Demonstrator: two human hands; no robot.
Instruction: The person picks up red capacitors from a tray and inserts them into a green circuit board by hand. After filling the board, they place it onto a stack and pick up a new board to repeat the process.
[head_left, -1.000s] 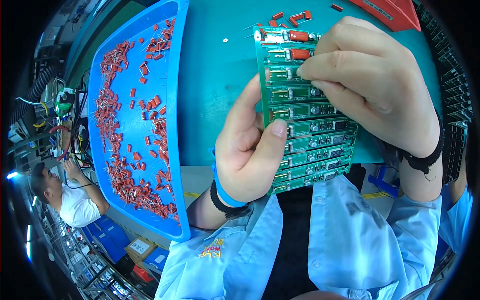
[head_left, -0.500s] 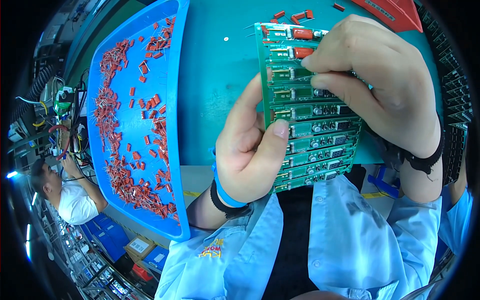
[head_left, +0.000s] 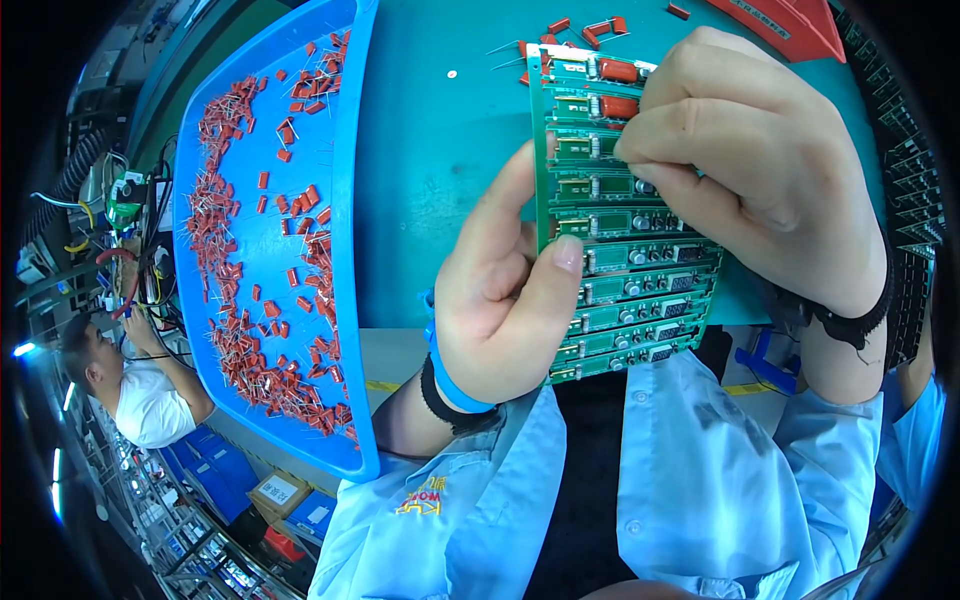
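My left hand [head_left: 505, 290] grips a green circuit board panel [head_left: 610, 226] by its left edge, thumb on the front. The panel is tilted up above the table and made of several narrow boards in rows. Red film capacitors [head_left: 618, 106] sit on the two top rows; lower rows show bare rectangles in that spot. Over the third row my right hand [head_left: 750, 170] has thumb and forefinger pinched together close to the board. Whatever is between those fingertips is hidden. Part of the panel's right side is behind this hand.
A blue tray [head_left: 366, 240] with many loose red capacitors stands at left. More loose capacitors [head_left: 592, 36] lie behind the panel on the green table [head_left: 420, 190]. A red bin [head_left: 790, 25] is at far right, beside racked boards [head_left: 910, 170]. Another person [head_left: 150, 395] works at left.
The panel's top has shifted slightly right in my left hand. My right fingertips have moved from beside the second-row capacitor down to the third row.
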